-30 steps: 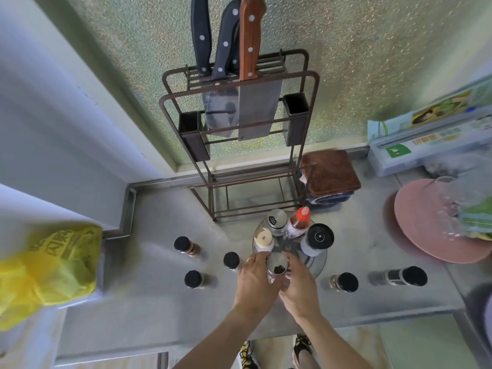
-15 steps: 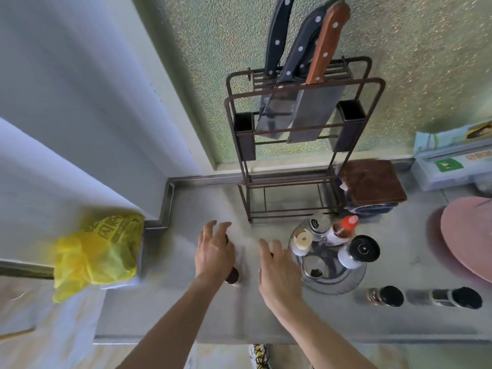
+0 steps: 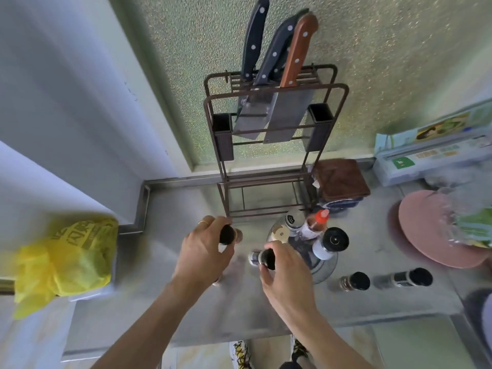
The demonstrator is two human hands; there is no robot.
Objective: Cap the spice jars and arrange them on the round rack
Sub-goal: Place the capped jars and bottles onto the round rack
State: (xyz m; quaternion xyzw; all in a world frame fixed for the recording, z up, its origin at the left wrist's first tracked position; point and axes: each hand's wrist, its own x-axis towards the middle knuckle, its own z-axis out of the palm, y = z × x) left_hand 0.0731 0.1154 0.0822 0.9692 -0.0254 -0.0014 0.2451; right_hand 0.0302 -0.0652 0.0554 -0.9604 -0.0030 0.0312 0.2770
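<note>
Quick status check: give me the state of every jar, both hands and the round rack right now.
left hand: gripping a black-capped jar
right hand: gripping a second black-capped jar
round rack: partly filled, four containers upright on it
red-tipped bottle: on rack, capped
shaker jar: on rack, lid on
two black-capped jars: capped, on the counter, off the rack

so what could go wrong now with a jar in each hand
1. The round rack already looks crowded, with a large black-capped bottle at its near edge; setting in the jar held by the right hand could knock it over.
2. Both hands are full: the left hand grips its own jar, so neither can steady the rack.
3. Two jars by the counter's front could be swept off by a forearm.
</note>
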